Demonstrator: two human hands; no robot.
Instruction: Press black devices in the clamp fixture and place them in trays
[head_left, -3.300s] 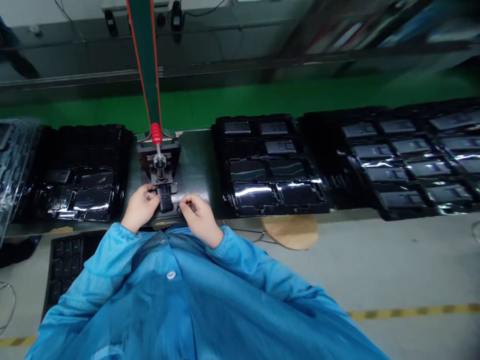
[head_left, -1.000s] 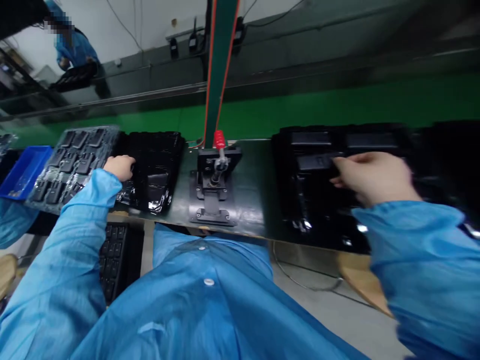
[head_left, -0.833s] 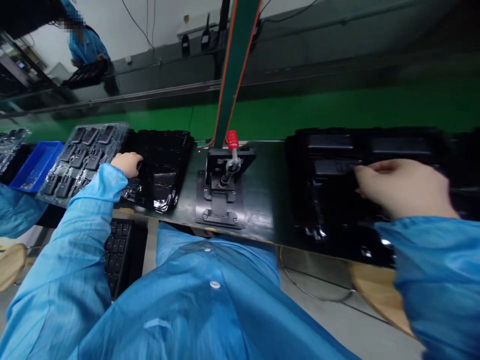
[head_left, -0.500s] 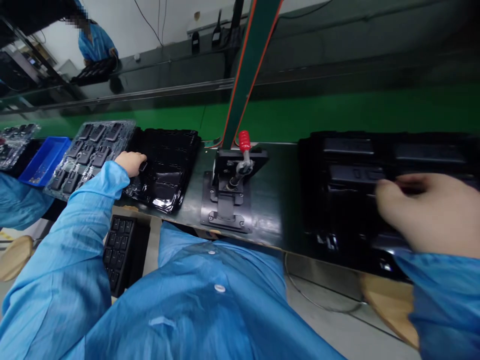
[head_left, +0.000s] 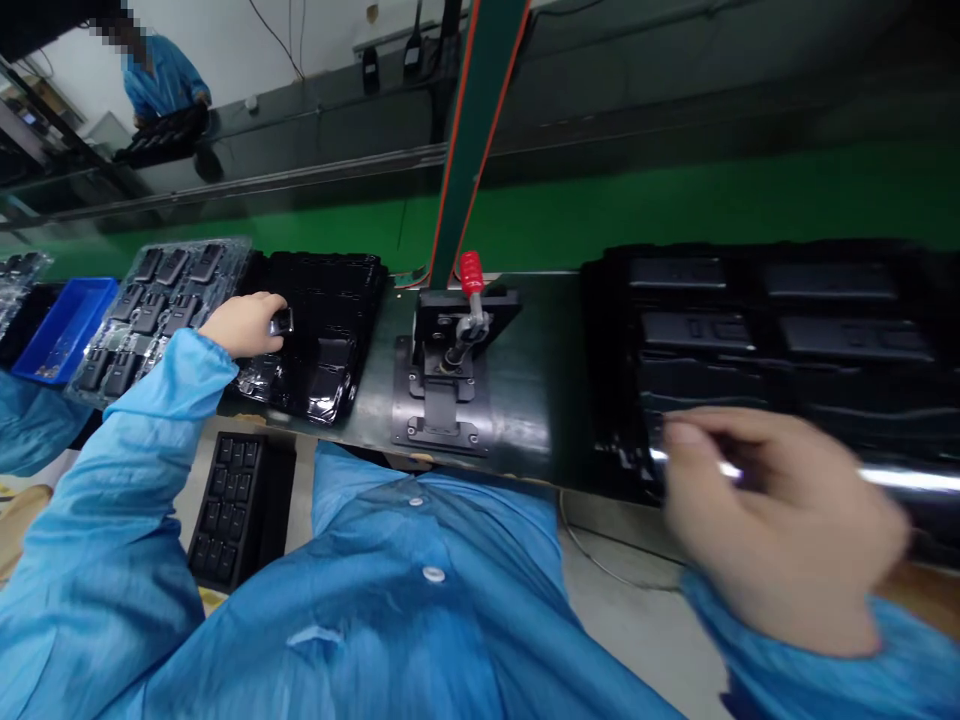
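Observation:
My left hand (head_left: 244, 325) is closed around a small black part with a shiny end (head_left: 281, 321). It hangs over the left edge of a black molded tray (head_left: 334, 340), beside a clear plastic tray (head_left: 120, 335) of black housings. My right hand (head_left: 780, 520) is at the front of another black tray (head_left: 705, 385), thumb and fingers curled together. Motion blurs it, and whatever lies between its fingertips is hidden. Several black flat rectangular parts (head_left: 697, 330) lie in that tray's back rows.
A clamp fixture (head_left: 446, 385) with a red handle (head_left: 471, 272) stands between the black trays. A blue bin (head_left: 64, 330) is at far left. Below the bench edge sits a black tray of housings (head_left: 225, 500). Another person (head_left: 161, 80) works across the line.
My right hand has come down toward the tray's front edge, uncovering the parts behind it. My left hand still holds the small part, its shiny end now more visible. The view has shifted slightly.

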